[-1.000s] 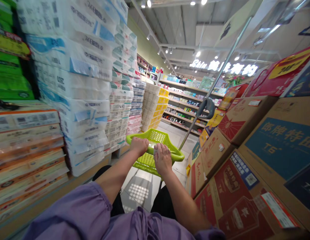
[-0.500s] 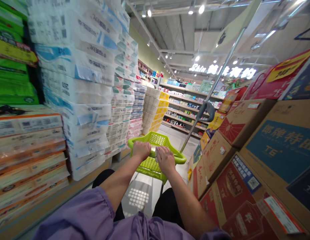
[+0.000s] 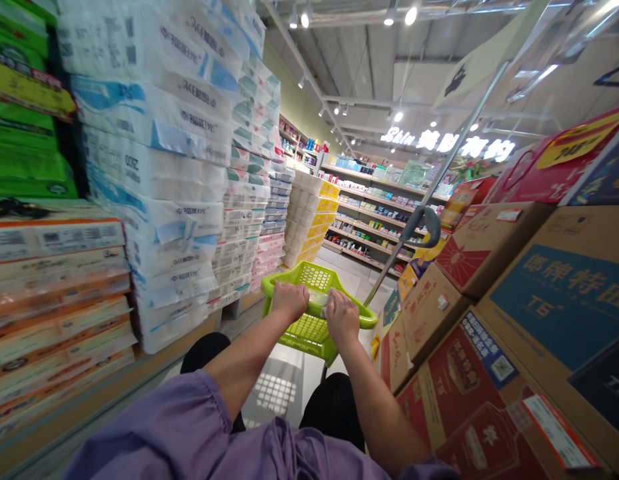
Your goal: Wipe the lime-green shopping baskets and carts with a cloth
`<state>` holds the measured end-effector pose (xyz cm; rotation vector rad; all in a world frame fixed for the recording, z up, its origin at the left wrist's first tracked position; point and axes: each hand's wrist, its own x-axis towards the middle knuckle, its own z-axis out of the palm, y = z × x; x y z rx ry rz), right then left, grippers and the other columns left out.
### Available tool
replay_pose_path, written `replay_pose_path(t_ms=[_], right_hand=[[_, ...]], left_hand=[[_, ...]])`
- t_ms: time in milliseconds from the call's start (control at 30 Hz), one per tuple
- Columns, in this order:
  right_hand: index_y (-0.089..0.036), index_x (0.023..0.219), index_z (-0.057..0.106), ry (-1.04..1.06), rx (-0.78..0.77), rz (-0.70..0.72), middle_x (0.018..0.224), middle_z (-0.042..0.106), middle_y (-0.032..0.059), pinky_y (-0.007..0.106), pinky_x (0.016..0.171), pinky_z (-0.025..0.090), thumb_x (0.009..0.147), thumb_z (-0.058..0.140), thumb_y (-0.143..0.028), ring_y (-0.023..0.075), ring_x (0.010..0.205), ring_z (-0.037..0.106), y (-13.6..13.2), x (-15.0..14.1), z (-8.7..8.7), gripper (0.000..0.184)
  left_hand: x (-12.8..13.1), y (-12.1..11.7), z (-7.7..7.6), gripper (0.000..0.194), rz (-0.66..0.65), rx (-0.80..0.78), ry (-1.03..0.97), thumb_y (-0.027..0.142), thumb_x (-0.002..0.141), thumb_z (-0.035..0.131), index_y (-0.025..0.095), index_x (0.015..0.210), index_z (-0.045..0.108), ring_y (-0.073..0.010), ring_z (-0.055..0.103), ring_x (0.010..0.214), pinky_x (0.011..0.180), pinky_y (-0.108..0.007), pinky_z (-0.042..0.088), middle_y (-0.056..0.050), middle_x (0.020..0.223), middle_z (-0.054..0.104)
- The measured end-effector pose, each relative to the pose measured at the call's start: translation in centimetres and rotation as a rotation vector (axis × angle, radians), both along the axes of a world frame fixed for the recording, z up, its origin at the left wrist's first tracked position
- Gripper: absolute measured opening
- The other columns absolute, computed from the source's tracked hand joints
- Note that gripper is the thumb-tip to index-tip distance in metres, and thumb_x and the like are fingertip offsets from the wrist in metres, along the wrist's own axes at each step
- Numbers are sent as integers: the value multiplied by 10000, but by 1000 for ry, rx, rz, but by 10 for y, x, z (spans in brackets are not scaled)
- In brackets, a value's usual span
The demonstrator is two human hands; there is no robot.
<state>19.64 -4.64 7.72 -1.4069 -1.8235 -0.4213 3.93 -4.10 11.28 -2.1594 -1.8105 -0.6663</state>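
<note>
Cart [image 3: 309, 330], lime green, stands near and central in my view, its handle [image 3: 317, 307] running left to right across the body and its basket lying on the far side of the grip, lower than the knuckles. I see the left hand [image 3: 291, 301] closed over the handle toward its left end, and the right hand [image 3: 343, 318] wrapped over it toward the right, a short stretch of bar between them. Neither is the obvious nearer one: both are on it.

For edges, I have stacked tissue packs [image 3: 182, 167] along the left and cartons [image 3: 544, 287] along the right. A metal pole [image 3: 389, 260] rises just beside the handle's right end; I cannot judge that gap. Pale floor [image 3: 352, 283] stretches between, toward the far shelves [image 3: 369, 220].
</note>
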Motion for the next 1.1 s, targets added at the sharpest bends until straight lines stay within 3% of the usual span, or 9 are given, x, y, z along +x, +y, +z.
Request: replay_pose_path(t_ms=[67,267,467,633,733,833,967,1100], right_hand=[[-135,1198,602,11,16,-30,1217,622,135,404,970,379,949,400,-247,243,1130,540,-1,-1,-2,340],[-197,1244,580,-129,17,129,1295,587,83,376,1023,323,956,425,-289,232,1217,479,-9,-8,-2,340],[-159,1218,594,37,-77,-48,1215,641,112,357,914,379,973,361,-275,223,1052,597,-2,15,-2,357],[-150,1258,564,-18,-22,99,1280,599,124,383,990,378,972,360,-261,234,1189,525,-3,5,2,369],[-150,1322,517,-54,-37,170,1237,626,117,380,992,399,972,351,-244,228,1157,545,-2,-8,8,398],[-138,1417,410,-44,-38,187,1197,643,134,376,957,431,965,346,-232,229,1110,570,0,-22,12,466],[-118,1486,273,61,-81,229,1177,646,147,351,924,446,969,297,-238,223,1061,595,6,-34,12,531],[-176,1515,179,256,-150,275,1188,643,111,296,800,482,984,237,-260,186,960,638,12,-24,14,540]], left_hand=[[1,0,0,510,9,0,-16,308,956,214,115,914,684,-289,631,807,794,-450,350,-164,837,712],[1,-1,-1,493,12,-26,-49,316,957,238,106,942,683,-284,635,829,812,-438,344,-155,857,711],[4,-4,2,470,17,-18,-7,303,953,239,118,929,671,-286,635,831,803,-453,354,-164,844,709],[4,-5,3,480,6,-48,-14,331,963,234,134,947,672,-268,639,839,820,-431,358,-163,882,714],[1,-4,2,496,-24,-60,-60,351,971,227,132,1010,671,-276,645,853,836,-433,358,-166,885,714],[-4,-6,-1,496,-60,-49,-105,369,980,205,173,1283,544,-268,639,940,850,-423,371,-153,1065,699],[-7,-14,-6,532,-215,58,-82,457,978,223,293,1484,239,-242,507,1222,895,-386,375,-100,1457,448],[-6,-21,-13,539,-346,95,31,520,952,298,343,1461,280,-277,452,1272,931,-426,352,-77,1485,410]])
